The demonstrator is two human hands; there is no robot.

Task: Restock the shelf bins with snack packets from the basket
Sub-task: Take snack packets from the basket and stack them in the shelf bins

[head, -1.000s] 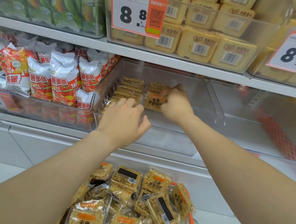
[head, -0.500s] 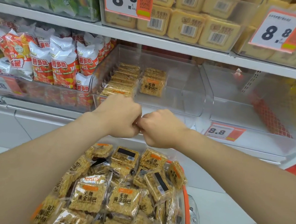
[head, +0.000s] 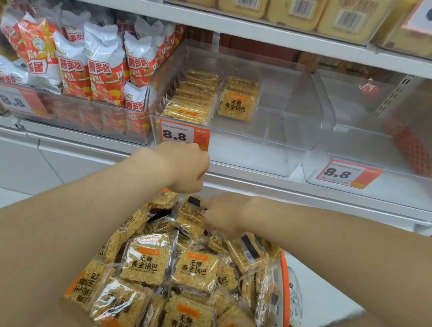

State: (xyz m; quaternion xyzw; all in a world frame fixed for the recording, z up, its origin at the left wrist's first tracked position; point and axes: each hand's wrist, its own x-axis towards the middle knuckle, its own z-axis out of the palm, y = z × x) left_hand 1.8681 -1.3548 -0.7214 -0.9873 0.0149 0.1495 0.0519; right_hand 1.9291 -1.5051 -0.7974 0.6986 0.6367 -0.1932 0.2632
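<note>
Down at the basket's far end, the right hand [head: 221, 216] has dropped away from the left: half a second ago the two fists met knuckle to knuckle in front of the bin, and now they are apart. The right hand is smeared with motion, back up, fingers reaching down among the snack packets [head: 195, 269] at the top of the heap, against one with a black label; whether it has closed on any packet, I cannot tell. The left hand [head: 182, 168] stays higher, wrist bent, fingers curled under into a fist with nothing showing in it, hovering just in front of the 8.8 price tag [head: 183, 135], which the hands covered a moment ago. Both forearms stretch forward over the load. The packets lie jumbled in the orange-rimmed basket [head: 283, 288], right below the hands. Beyond, the clear shelf bin [head: 295, 97] holds one full row of packets [head: 192, 95] on edge at its left and a short second row [head: 238, 102] beside it, unchanged since the hands left; the rest of its floor is bare. Left of it stand red-and-white crisp bags [head: 102, 68]; on the shelf above sit yellow boxes [head: 293, 4].
</note>
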